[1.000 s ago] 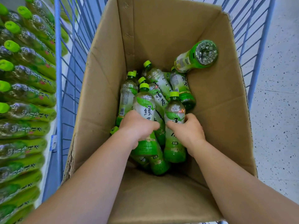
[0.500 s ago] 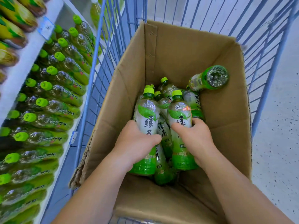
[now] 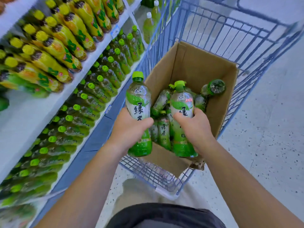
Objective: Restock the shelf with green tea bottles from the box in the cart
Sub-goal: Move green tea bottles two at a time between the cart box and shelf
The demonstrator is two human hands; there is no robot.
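My left hand [image 3: 130, 129] grips one green tea bottle [image 3: 138, 99] by its middle, raised above the left rim of the cardboard box [image 3: 197, 63]. My right hand [image 3: 195, 127] grips a second green tea bottle [image 3: 181, 102], held upright over the box. Several more green tea bottles [image 3: 162, 129] lie loose inside the box, one [image 3: 213, 88] leaning bottom-up against the right wall. The box sits in a blue wire cart [image 3: 230, 38]. On the left, the lower shelf [image 3: 105, 111] carries rows of the same green tea bottles [image 3: 92, 96].
The shelf above holds rows of yellow-labelled bottles [image 3: 54, 46]. Pale bottles with white caps [image 3: 148, 25] stand further along the shelving. Speckled floor [image 3: 263, 145] lies to the right of the cart. The cart's near rim [image 3: 164, 191] is close to my body.
Both hands have lifted their bottles up out of the pile in the box. My view has swung back and left, bringing the shelves and the cart's near end into sight.
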